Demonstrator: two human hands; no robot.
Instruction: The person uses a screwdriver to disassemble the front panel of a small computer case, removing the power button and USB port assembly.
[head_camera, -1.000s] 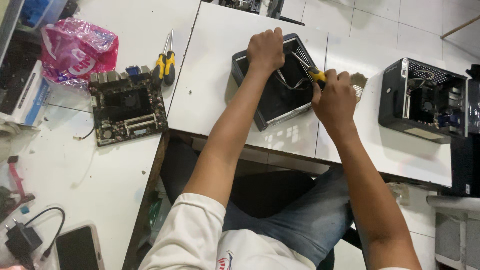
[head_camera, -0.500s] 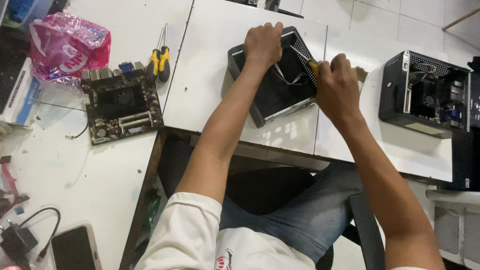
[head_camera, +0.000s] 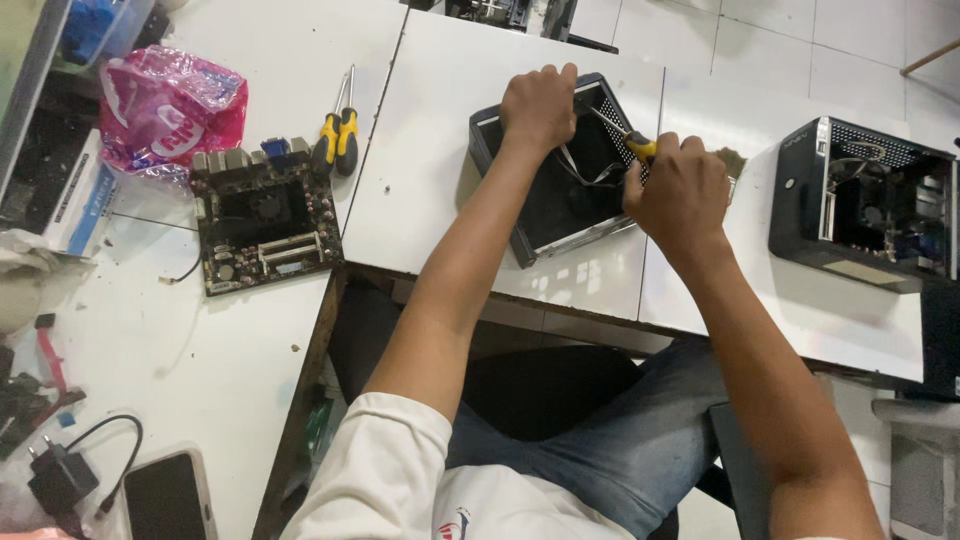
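Far left, a phone (head_camera: 165, 495) lies face up at the near edge of the white surface (head_camera: 230, 370), with a black charger (head_camera: 60, 478) and its cable just beside it. Above them, a pink bag (head_camera: 165, 110) sits crumpled near the far edge. Next to it, a bare circuit board (head_camera: 265, 225) lies flat, ports toward the bag. Just right of the board's top corner, two yellow-and-black tools (head_camera: 335, 140) rest side by side, handles toward the person.

Across the seam between the two surfaces now. The left hand (head_camera: 540, 100) is clenched over the far rim of an open black case (head_camera: 560, 200), fingers curled on the top edge, pinning it down. The case sits tilted, corner toward the person, its dark inside showing, with grey cables looped within. The right hand (head_camera: 680, 190) is closed round a screwdriver (head_camera: 625, 138) with a yellow handle; the shaft pokes out past the thumb and angles up to the left, into the case near its perforated right wall. I cannot tell exactly what the tip touches. The two hands are near each other, on opposite sides of the case's far right corner.

Far right, well apart from the hands, a second black case (head_camera: 865, 205) stands open, parts and wires packed inside, near the surface's edge.
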